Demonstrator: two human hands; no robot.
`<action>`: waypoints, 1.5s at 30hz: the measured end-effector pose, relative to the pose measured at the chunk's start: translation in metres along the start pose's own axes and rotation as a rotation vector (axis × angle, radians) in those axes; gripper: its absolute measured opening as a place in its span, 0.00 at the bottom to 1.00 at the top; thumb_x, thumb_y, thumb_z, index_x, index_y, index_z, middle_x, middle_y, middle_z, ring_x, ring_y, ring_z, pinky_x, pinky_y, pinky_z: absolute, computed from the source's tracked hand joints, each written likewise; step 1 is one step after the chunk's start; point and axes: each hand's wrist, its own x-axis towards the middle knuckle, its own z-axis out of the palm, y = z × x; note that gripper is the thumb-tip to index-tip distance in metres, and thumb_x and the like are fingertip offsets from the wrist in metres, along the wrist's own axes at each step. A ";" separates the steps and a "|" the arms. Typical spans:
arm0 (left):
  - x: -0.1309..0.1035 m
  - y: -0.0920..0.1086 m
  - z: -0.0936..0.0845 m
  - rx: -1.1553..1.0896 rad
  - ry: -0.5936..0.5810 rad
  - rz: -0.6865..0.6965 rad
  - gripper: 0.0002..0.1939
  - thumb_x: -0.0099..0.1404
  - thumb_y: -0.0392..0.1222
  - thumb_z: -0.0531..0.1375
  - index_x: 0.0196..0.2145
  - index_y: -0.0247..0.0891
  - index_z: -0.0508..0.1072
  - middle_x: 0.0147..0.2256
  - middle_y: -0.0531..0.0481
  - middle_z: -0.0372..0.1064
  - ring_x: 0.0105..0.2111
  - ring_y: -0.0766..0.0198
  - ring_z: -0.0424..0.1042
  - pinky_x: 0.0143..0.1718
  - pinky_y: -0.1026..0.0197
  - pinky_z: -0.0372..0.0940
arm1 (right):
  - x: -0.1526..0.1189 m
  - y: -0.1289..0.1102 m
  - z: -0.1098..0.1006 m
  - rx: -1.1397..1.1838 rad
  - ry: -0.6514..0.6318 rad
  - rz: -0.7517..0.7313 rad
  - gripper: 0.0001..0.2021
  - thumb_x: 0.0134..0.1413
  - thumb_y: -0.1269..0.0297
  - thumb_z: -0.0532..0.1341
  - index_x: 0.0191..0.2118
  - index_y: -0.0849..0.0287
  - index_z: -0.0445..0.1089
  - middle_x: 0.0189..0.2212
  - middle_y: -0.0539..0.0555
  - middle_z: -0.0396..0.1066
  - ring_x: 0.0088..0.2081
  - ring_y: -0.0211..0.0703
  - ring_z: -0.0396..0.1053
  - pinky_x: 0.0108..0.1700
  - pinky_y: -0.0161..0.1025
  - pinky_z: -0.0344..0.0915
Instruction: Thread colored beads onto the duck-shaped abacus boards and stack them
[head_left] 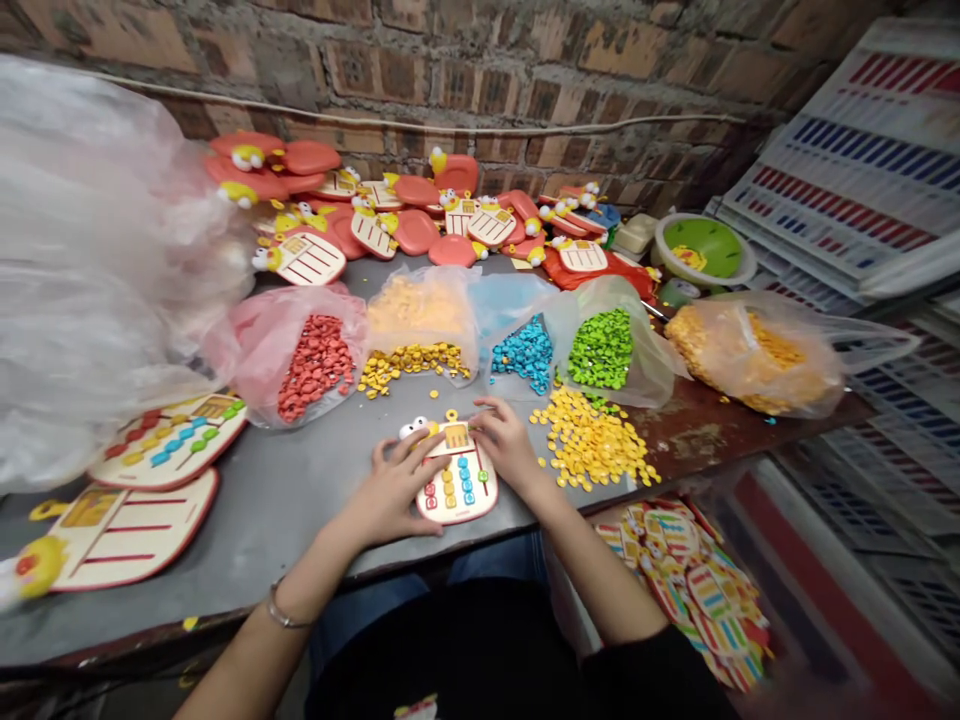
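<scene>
A cream toy board with a red rim and a duck-like head lies at the table's front edge. Its slots carry red, yellow and blue beads, and one green bead shows at the right. My left hand rests across the board's left side, fingers spread, thumb by the near edge. At the upper right corner is my right hand, its fingers bent together over the board with the index raised apart; whatever is between the fingertips is hidden. Loose yellow beads lie beside it.
Behind the board stand bags of red beads, gold beads, blue beads and green beads. Two boards lie left, below a large plastic bag. Several boards pile up by the brick wall. A bowl sits back right.
</scene>
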 end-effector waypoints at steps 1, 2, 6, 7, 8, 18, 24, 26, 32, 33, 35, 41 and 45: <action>0.000 0.000 0.000 0.000 0.003 -0.001 0.45 0.51 0.68 0.64 0.61 0.46 0.61 0.67 0.41 0.46 0.65 0.41 0.44 0.59 0.39 0.40 | 0.002 0.002 0.006 -0.009 -0.023 -0.015 0.07 0.58 0.72 0.57 0.33 0.58 0.72 0.49 0.59 0.67 0.46 0.45 0.69 0.50 0.46 0.68; 0.000 0.000 -0.001 0.000 0.007 0.000 0.45 0.51 0.68 0.64 0.61 0.46 0.62 0.67 0.41 0.46 0.65 0.41 0.44 0.59 0.39 0.40 | 0.003 0.005 0.010 -0.021 -0.036 -0.021 0.08 0.58 0.72 0.57 0.32 0.58 0.72 0.49 0.59 0.67 0.47 0.46 0.69 0.51 0.46 0.68; 0.000 0.000 -0.001 0.003 -0.004 0.001 0.44 0.52 0.69 0.62 0.61 0.46 0.62 0.67 0.41 0.46 0.65 0.41 0.44 0.59 0.38 0.39 | -0.004 0.004 0.007 -0.072 -0.067 -0.007 0.06 0.58 0.71 0.59 0.31 0.58 0.70 0.45 0.59 0.69 0.51 0.49 0.66 0.53 0.50 0.64; -0.001 0.000 0.000 0.006 -0.010 -0.002 0.45 0.52 0.69 0.62 0.61 0.46 0.61 0.67 0.41 0.46 0.65 0.41 0.44 0.59 0.38 0.39 | -0.007 0.000 0.003 -0.082 -0.075 -0.003 0.05 0.57 0.71 0.60 0.31 0.57 0.71 0.43 0.58 0.70 0.49 0.49 0.66 0.53 0.50 0.64; -0.001 0.000 0.000 0.010 -0.013 -0.005 0.45 0.52 0.69 0.62 0.62 0.46 0.61 0.67 0.41 0.46 0.65 0.40 0.44 0.59 0.38 0.39 | -0.011 -0.006 -0.001 -0.088 -0.092 0.000 0.04 0.57 0.70 0.61 0.31 0.57 0.71 0.41 0.57 0.70 0.48 0.49 0.66 0.52 0.50 0.65; -0.001 -0.004 0.007 0.016 0.020 0.002 0.42 0.54 0.65 0.63 0.62 0.48 0.61 0.67 0.41 0.47 0.65 0.39 0.45 0.58 0.38 0.42 | -0.024 0.047 -0.120 -0.467 0.227 0.298 0.08 0.57 0.66 0.58 0.32 0.59 0.74 0.34 0.59 0.74 0.39 0.50 0.71 0.46 0.47 0.66; -0.001 -0.007 0.008 0.022 0.019 0.019 0.42 0.55 0.68 0.61 0.63 0.48 0.60 0.67 0.41 0.47 0.65 0.40 0.45 0.57 0.38 0.43 | -0.011 0.108 -0.156 -0.749 0.084 0.342 0.13 0.51 0.76 0.57 0.41 0.60 0.76 0.44 0.61 0.75 0.47 0.52 0.71 0.52 0.48 0.65; -0.001 -0.007 0.008 0.025 0.012 0.021 0.42 0.55 0.69 0.60 0.62 0.48 0.60 0.67 0.41 0.47 0.65 0.40 0.45 0.57 0.38 0.43 | -0.007 0.112 -0.153 -0.778 0.034 0.318 0.15 0.50 0.78 0.57 0.41 0.60 0.76 0.42 0.61 0.76 0.46 0.52 0.71 0.51 0.48 0.65; 0.000 -0.007 0.007 0.015 0.014 0.007 0.42 0.55 0.67 0.61 0.62 0.48 0.60 0.67 0.41 0.47 0.65 0.40 0.45 0.57 0.39 0.42 | -0.004 0.107 -0.156 -0.796 0.021 0.285 0.09 0.51 0.75 0.58 0.36 0.60 0.74 0.36 0.61 0.75 0.41 0.52 0.70 0.46 0.47 0.65; 0.000 -0.006 0.007 0.006 0.018 0.005 0.43 0.54 0.68 0.61 0.62 0.48 0.60 0.67 0.41 0.47 0.64 0.39 0.46 0.57 0.39 0.42 | -0.006 0.103 -0.157 -0.770 0.048 0.275 0.08 0.52 0.74 0.58 0.35 0.60 0.74 0.36 0.60 0.75 0.40 0.52 0.70 0.46 0.47 0.65; 0.000 -0.006 0.008 -0.012 0.024 0.005 0.43 0.53 0.69 0.62 0.62 0.48 0.61 0.67 0.41 0.48 0.64 0.39 0.46 0.58 0.39 0.42 | -0.010 0.092 -0.153 -0.673 0.138 0.260 0.08 0.55 0.70 0.57 0.36 0.60 0.73 0.36 0.60 0.75 0.39 0.52 0.71 0.45 0.47 0.66; 0.000 -0.003 0.005 -0.027 0.011 -0.004 0.45 0.51 0.70 0.63 0.62 0.47 0.62 0.67 0.41 0.48 0.64 0.39 0.45 0.60 0.39 0.39 | -0.015 0.027 -0.081 -0.211 0.065 0.167 0.07 0.60 0.64 0.58 0.40 0.56 0.72 0.37 0.55 0.75 0.39 0.47 0.72 0.43 0.43 0.69; 0.000 -0.001 0.003 -0.017 -0.004 -0.009 0.45 0.52 0.69 0.63 0.62 0.47 0.61 0.67 0.41 0.47 0.65 0.40 0.44 0.60 0.39 0.39 | -0.005 0.000 -0.021 -0.115 -0.149 0.017 0.07 0.61 0.69 0.57 0.38 0.56 0.72 0.37 0.54 0.71 0.41 0.45 0.70 0.45 0.41 0.67</action>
